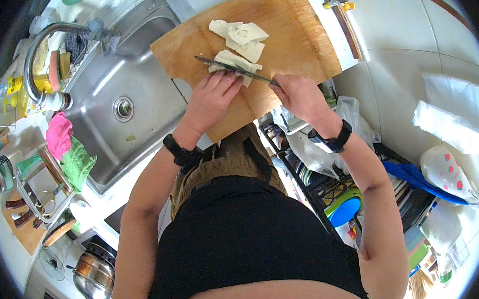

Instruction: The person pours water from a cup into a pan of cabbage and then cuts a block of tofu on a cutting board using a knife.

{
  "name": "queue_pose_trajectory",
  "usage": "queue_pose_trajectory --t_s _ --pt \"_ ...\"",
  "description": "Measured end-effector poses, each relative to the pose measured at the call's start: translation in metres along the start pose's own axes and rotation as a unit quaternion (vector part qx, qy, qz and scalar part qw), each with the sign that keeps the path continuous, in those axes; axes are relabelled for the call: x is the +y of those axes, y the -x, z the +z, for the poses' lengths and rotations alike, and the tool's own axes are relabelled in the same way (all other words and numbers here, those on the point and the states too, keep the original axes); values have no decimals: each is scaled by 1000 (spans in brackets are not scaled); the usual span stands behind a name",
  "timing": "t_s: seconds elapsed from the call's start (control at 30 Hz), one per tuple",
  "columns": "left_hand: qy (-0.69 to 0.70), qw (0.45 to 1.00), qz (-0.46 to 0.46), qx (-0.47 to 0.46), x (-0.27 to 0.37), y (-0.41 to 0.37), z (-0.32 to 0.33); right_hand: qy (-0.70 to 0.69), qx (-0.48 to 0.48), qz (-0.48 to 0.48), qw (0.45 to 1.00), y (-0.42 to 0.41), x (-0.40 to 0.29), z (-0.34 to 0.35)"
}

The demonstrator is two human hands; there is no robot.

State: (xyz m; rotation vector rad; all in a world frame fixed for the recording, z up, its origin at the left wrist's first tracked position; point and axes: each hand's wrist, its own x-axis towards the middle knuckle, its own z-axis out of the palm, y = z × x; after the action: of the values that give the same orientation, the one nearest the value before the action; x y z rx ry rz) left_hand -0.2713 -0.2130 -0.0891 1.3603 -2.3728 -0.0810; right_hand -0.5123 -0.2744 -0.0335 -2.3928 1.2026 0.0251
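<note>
A wooden cutting board (pixel 298 33) lies partly over the sink's edge before me. My right hand (pixel 298 93) grips the handle end of a dark-bladed knife (pixel 240 69). Its blade lies across a pale, tofu-like white piece (pixel 233 58) on the board. My left hand (pixel 210 95) rests on the near side of that piece, fingertips close against the blade and the white food. Just beyond the knife, several more white slices (pixel 246 38) lie overlapped. The knife's handle is mostly hidden inside my right hand.
To the left is a stainless steel sink (pixel 106 146) with a curved faucet (pixel 29 64). Pink (pixel 59 135) and green cloths (pixel 78 163) hang on its edge. A metal pot (pixel 94 276) stands at lower left. A black rack (pixel 309 198) with plastic bags is below right.
</note>
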Motion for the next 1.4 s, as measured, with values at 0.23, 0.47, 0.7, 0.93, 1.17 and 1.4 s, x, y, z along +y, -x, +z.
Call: queue_pose_trajectory --t_s 0.23,0.47,0.7,0.93,1.17,1.4 --pt "41 999 -14 -9 0 -2 -2 -123 104 40 986 26 -15 -29" --pt "104 988 -96 62 -35 -83 -20 -194 214 134 948 29 -6 -30" --pt "40 982 43 -181 -59 -147 7 -245 272 207 907 31 6 -20" --pt "175 962 -57 -203 -92 -170 9 -277 284 255 882 45 15 -6" --pt "315 882 -85 -339 -77 -159 -9 -299 283 272 869 51 19 0" --pt "139 961 -106 -214 -68 -139 -11 -289 276 245 883 45 19 -4"
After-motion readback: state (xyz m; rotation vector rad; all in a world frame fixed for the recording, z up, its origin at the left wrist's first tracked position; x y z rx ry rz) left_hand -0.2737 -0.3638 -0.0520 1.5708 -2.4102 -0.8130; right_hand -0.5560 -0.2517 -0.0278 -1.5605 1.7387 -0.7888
